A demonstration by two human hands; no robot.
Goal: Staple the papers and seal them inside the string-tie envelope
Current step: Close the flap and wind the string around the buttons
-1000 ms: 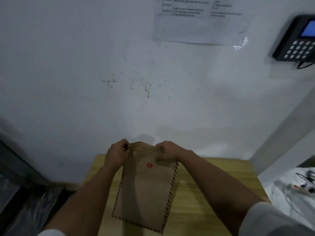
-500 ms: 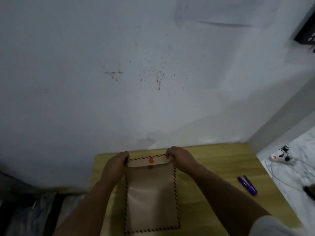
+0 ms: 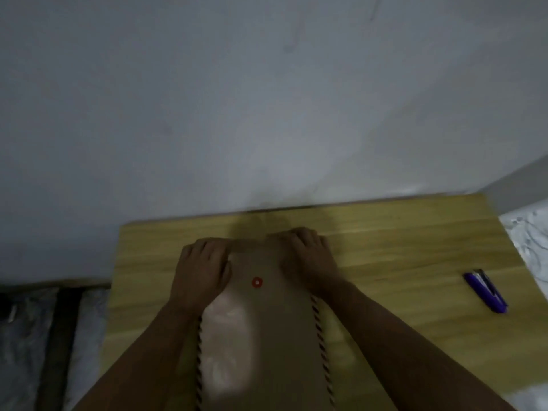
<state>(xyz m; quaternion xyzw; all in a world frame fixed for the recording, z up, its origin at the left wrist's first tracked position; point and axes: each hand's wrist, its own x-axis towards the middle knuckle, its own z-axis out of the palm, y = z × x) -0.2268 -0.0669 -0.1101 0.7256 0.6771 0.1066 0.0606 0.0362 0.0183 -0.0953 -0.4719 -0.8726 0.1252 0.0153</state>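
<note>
A brown string-tie envelope [image 3: 261, 336] with a striped border lies flat on the wooden table [image 3: 400, 262], its top end pointing away from me. One red tie button [image 3: 257, 282] shows near the top. My left hand [image 3: 201, 271] grips the top left corner and my right hand [image 3: 308, 259] grips the top right corner, fingers curled over the far edge. The flap end is hidden under my hands and blurred. No papers are in sight. A purple stapler [image 3: 486, 292] lies on the table far to the right.
A white wall [image 3: 267, 99] rises right behind the table's far edge. Dark floor and covered bundles [image 3: 44, 336] lie left of the table. A pale patterned surface [image 3: 530, 238] borders the table's right side.
The envelope has gone from held up in front of the wall to lying flat on the table. My view tilted down, and both hands kept hold of its top corners.
</note>
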